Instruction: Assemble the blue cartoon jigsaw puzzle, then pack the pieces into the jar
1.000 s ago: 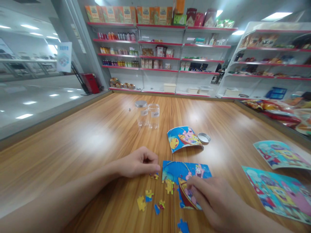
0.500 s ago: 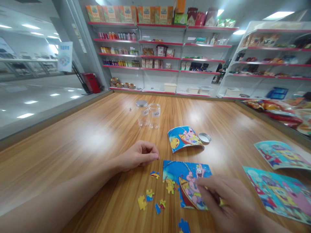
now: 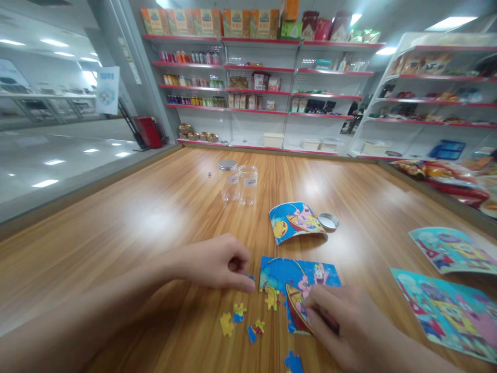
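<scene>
One puzzle (image 3: 291,272) is lying on the table (image 3: 194,217), one curled right hand (image 3: 345,316) covering its right part, one half-closed left hand (image 3: 217,263) partly hiding one piece (image 3: 252,277), any hold being indeterminable, two jars (image 3: 230,184) standing beyond.

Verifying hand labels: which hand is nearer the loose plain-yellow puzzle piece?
Left. The left hand is just beyond the yellow piece, on its far side; the right hand is well to its right, at the partly assembled puzzle.

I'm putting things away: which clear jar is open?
The right jar: its top is uncovered, while the left jar has a silver lid on.
</scene>
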Available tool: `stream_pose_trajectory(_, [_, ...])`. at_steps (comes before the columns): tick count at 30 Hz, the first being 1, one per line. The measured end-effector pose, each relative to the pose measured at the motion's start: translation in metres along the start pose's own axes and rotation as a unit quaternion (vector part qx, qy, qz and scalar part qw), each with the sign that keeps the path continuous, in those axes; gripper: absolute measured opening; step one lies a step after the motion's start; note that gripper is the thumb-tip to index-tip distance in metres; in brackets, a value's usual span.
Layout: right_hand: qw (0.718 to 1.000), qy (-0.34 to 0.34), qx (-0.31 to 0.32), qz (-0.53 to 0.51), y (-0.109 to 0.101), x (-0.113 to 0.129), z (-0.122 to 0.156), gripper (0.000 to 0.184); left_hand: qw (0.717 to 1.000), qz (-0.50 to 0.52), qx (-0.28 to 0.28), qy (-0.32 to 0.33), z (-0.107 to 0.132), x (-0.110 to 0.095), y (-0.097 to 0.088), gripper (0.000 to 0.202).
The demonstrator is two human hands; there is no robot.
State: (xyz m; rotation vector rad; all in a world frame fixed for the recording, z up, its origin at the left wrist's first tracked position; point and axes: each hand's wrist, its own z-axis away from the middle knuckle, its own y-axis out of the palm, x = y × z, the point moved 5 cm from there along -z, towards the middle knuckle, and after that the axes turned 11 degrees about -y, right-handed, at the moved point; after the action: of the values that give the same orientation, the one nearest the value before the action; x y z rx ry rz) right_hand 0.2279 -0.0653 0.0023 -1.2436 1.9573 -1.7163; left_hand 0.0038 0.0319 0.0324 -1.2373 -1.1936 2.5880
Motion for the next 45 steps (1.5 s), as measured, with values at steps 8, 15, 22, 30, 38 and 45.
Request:
stream_pose_trajectory(8, [1.0,0.014,0.007,-0.012,0.002,-0.002,-0.001,0.015,0.931,-0.317,-0.002,-0.18,0.034,-0.046,0.035,0.016])
stream_pose_trajectory(15, [0.999,0.023,0.024,-0.016,0.004,-0.001,-0.001,0.016,0.922,-0.375,0.016,-0.098,0.031,-0.041,0.045,0.01])
stream_pose_trajectory(22, [1.0,0.017,0.017,-0.007,0.001,0.002,-0.002,0.016,0.912,-0.41,-0.018,0.007,0.038,-0.067,0.049,0.023])
stream_pose_trajectory(30, [1.0,0.013,0.011,-0.008,0.001,0.002,-0.002,0.015,0.966,-0.258,0.001,0.011,0.036,-0.061,0.041,0.02])
stream_pose_trajectory(38, [0.999,0.023,0.019,-0.016,0.002,0.001,-0.003,0.016,0.986,-0.129,-0.085,0.06,0.006,-0.038,0.023,0.019])
stream_pose_trajectory(45, [1.0,0.016,0.014,-0.013,0.001,0.002,-0.003,0.014,0.985,-0.133,-0.07,0.079,0.008,-0.038,0.021,0.024])
